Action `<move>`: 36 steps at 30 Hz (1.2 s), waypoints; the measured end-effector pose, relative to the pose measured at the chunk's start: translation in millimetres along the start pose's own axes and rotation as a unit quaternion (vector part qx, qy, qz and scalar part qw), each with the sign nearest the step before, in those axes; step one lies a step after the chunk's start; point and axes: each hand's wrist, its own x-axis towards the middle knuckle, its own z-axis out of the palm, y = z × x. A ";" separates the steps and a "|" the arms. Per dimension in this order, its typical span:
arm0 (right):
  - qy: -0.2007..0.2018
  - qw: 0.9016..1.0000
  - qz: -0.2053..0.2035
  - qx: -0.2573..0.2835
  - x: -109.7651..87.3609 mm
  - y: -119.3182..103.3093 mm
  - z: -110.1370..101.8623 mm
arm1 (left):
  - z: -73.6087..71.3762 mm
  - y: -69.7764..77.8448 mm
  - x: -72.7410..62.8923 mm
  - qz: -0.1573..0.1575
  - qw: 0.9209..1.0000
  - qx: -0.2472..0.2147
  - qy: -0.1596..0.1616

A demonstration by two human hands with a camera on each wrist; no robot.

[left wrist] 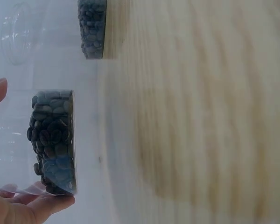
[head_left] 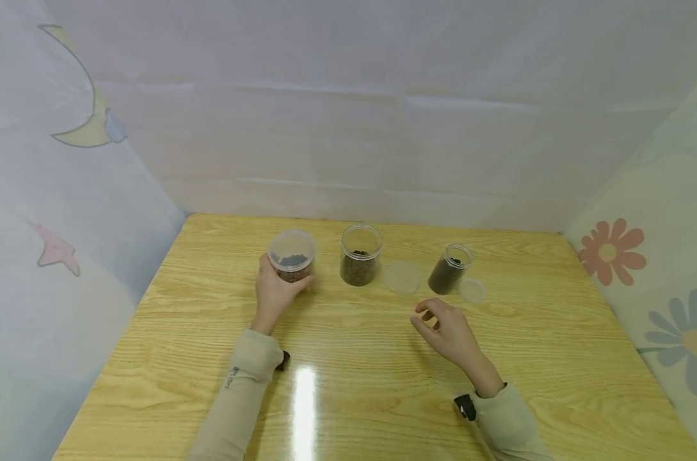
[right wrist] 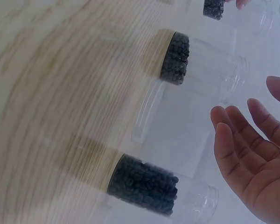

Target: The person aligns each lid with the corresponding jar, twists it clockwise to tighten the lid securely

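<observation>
My left hand [head_left: 274,291] grips a clear plastic jar [left wrist: 18,140] by its sides, thumb on one side and fingers on the other. Dark coffee beans [left wrist: 53,135] fill its lower part, and a translucent lid [head_left: 292,245] covers its top. In the left wrist view, the jar's base shows above the tabletop. Over the table at right, my right hand [head_left: 448,330] is empty, its fingers loosely bent. Nearest to it are a narrow uncovered jar of dark beans [head_left: 448,272] and a flat round lid [head_left: 402,277].
A wide uncovered jar [head_left: 360,266], partly filled with beans, stands between the held jar and the flat lid. A smaller round lid [head_left: 472,290] lies beside the narrow jar. The wooden table [head_left: 348,397] meets a pale cloth backdrop [head_left: 348,147] at its back edge.
</observation>
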 end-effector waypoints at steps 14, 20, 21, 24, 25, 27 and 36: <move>-0.007 1.000 0.013 0.005 -1.1 3.6 0.9 | 3.1 -12.3 15.4 -0.003 1.000 -0.025 0.002; -0.006 1.000 0.015 0.006 -1.1 3.4 0.7 | 4.0 -11.9 19.9 -0.014 1.000 -0.013 0.000; -0.006 1.000 0.016 0.005 -1.2 3.6 0.5 | 4.2 -11.9 20.3 -0.017 1.000 -0.011 0.001; -0.006 1.000 0.014 0.004 -1.5 4.0 -0.1 | 4.3 -11.1 21.1 -0.025 1.000 -0.005 -0.004; -0.006 1.000 0.013 0.004 -1.6 4.3 -0.3 | 4.2 -10.9 21.3 -0.027 1.000 -0.005 -0.006; -0.006 1.000 0.011 0.004 -1.9 4.8 -0.6 | 4.1 -10.7 21.7 -0.028 1.000 -0.006 -0.011; -0.007 1.000 0.013 0.006 -2.9 5.2 -3.4 | 3.7 -13.1 24.3 -0.023 1.000 0.005 -0.015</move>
